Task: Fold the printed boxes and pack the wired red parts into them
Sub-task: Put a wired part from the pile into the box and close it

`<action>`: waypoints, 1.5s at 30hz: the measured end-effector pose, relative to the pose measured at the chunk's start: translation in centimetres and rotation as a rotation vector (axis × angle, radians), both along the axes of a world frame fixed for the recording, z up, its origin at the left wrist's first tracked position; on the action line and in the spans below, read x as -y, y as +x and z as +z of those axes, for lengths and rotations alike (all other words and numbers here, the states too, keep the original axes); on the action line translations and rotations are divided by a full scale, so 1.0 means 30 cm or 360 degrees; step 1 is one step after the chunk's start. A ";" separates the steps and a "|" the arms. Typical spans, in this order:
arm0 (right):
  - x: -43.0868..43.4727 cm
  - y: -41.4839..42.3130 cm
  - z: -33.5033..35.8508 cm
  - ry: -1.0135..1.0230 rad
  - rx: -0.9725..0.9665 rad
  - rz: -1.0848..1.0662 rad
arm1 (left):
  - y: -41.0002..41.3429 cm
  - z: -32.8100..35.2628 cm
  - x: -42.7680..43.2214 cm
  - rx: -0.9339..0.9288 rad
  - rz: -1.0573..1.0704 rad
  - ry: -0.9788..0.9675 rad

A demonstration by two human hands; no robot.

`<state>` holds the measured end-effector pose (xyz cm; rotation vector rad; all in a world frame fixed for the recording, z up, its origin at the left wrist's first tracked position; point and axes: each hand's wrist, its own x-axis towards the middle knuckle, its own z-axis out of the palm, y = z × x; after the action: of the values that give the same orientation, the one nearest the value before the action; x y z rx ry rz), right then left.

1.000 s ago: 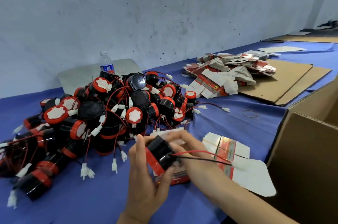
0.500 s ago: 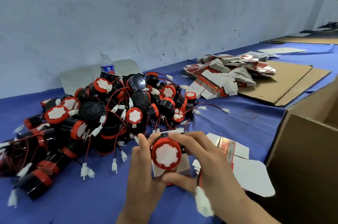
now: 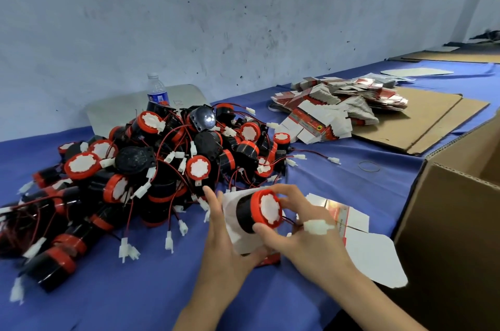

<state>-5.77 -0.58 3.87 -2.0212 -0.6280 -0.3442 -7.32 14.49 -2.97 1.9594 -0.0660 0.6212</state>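
Observation:
My right hand (image 3: 305, 236) grips a wired red part (image 3: 259, 210), black-bodied with a red cap and white face, its rear end inside a small printed box (image 3: 235, 225). My left hand (image 3: 224, 244) holds that box from the left and below. The part's red and black wires and white connector (image 3: 318, 227) lie across my right hand. A large pile of the same wired red parts (image 3: 151, 165) covers the blue cloth to the left. One flat printed box (image 3: 349, 218) lies unfolded to the right of my hands.
A stack of flat printed boxes (image 3: 338, 109) lies at the back right on brown cardboard sheets (image 3: 422, 125). An open brown carton (image 3: 454, 236) stands at the right edge. A water bottle (image 3: 156, 90) stands behind the pile. A rubber band (image 3: 369, 166) lies on the cloth.
The part was turned from wire end up to red cap facing me, then tilted and pushed into the box. The connector came up over my right hand.

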 end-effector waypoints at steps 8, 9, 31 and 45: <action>-0.050 -0.021 -0.017 0.0162 -0.0167 0.0206 | 0.030 -0.046 -0.027 0.0015 -0.0018 -0.0050; -0.049 -0.023 -0.024 0.0192 -0.0215 0.0216 | 0.029 -0.044 -0.026 -0.0004 -0.0016 -0.0082; 0.032 0.048 -0.034 0.0454 -0.0221 -0.0112 | 0.005 0.007 -0.012 0.0022 0.0184 0.0561; 0.000 0.063 -0.079 0.0272 0.0505 -0.0126 | -0.023 0.042 -0.019 0.0003 0.0193 0.0607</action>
<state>-3.87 -0.59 1.50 -1.8449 -0.6881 -0.7514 -8.02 15.07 -1.71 2.3441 -0.0711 0.7306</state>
